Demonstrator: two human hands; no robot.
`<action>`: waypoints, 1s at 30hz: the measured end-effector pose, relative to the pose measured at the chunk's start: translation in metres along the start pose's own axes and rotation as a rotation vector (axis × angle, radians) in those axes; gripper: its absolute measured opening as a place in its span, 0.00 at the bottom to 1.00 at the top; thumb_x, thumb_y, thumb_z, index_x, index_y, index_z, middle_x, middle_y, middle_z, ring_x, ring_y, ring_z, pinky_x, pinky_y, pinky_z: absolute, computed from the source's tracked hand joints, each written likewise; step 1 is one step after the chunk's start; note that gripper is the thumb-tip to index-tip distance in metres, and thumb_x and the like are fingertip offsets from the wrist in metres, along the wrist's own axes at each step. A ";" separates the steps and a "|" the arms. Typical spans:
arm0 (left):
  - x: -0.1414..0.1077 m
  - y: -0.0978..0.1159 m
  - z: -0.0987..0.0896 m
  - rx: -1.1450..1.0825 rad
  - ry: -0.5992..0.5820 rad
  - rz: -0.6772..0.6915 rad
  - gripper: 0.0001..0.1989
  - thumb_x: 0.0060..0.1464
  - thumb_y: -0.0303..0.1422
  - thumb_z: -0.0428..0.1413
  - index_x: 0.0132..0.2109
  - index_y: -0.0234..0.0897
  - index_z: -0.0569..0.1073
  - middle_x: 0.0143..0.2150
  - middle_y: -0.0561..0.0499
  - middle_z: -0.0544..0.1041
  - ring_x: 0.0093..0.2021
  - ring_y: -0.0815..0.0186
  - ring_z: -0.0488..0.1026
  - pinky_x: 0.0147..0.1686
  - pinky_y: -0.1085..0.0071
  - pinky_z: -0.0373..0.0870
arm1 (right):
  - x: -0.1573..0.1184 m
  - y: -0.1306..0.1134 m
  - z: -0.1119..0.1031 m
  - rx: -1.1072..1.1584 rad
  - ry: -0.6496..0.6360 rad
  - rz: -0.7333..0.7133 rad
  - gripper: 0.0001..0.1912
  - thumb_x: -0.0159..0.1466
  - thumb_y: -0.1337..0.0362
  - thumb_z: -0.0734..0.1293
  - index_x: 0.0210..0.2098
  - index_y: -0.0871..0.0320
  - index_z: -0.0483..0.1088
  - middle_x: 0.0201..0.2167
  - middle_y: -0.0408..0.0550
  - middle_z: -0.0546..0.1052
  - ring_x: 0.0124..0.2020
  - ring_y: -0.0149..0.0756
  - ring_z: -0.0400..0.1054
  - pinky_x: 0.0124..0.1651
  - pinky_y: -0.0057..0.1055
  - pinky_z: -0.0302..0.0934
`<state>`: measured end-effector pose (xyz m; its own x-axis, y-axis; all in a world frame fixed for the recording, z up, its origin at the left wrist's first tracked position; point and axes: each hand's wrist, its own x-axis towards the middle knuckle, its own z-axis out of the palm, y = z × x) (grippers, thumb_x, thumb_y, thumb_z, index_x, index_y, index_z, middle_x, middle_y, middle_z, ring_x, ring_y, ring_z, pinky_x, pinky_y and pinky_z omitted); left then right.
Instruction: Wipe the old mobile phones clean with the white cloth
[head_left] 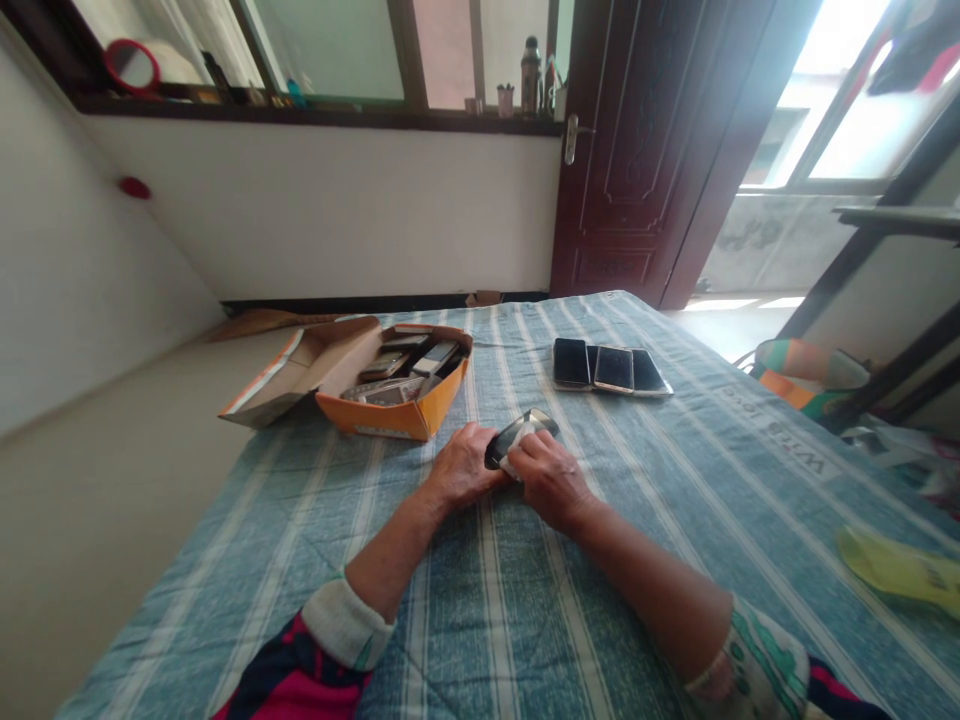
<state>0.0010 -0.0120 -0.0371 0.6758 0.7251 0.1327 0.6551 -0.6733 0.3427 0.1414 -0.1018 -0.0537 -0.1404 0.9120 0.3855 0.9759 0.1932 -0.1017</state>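
Observation:
A dark mobile phone [504,441] lies tilted between my hands, just above the striped bedspread. My left hand [466,465] is closed around its left end. With bent fingers, my right hand [551,475] presses a small white wipe [517,452] against the phone's face; part of the wipe is hidden under the fingers. To the left, an orange cardboard box [431,412] stands with its lid flap [300,370] folded open, holding several phones [397,362]. On the right, more phones [571,362] lie side by side and partly overlapping on the cloth.
The striped bedspread [375,620] covers the surface under my arms. A yellow bag-like item [900,570] lies at the right edge. Behind are a brown door [637,150] and a windowsill [337,118] with a flask [531,78] on it.

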 end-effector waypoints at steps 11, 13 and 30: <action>0.000 -0.004 0.003 -0.021 0.000 0.017 0.22 0.42 0.45 0.64 0.41 0.35 0.73 0.39 0.46 0.72 0.41 0.56 0.71 0.41 0.65 0.68 | 0.007 0.013 0.007 -0.041 0.006 -0.002 0.10 0.64 0.73 0.63 0.29 0.60 0.74 0.34 0.53 0.74 0.39 0.41 0.62 0.39 0.34 0.55; 0.000 -0.004 0.004 -0.021 -0.007 0.014 0.23 0.41 0.44 0.65 0.42 0.35 0.73 0.40 0.46 0.72 0.41 0.56 0.71 0.41 0.65 0.68 | 0.008 0.019 0.008 -0.040 0.025 0.033 0.10 0.63 0.74 0.63 0.28 0.59 0.74 0.34 0.52 0.74 0.39 0.41 0.61 0.39 0.34 0.55; 0.001 -0.006 0.004 -0.003 -0.001 0.028 0.18 0.44 0.43 0.63 0.38 0.37 0.72 0.38 0.48 0.71 0.40 0.58 0.70 0.40 0.66 0.67 | 0.004 0.004 0.007 0.036 0.015 -0.069 0.10 0.64 0.73 0.63 0.30 0.60 0.74 0.33 0.52 0.73 0.37 0.40 0.60 0.38 0.33 0.55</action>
<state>-0.0013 -0.0076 -0.0429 0.6941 0.7058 0.1414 0.6350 -0.6929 0.3414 0.1436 -0.0951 -0.0591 -0.2041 0.8908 0.4061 0.9574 0.2681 -0.1069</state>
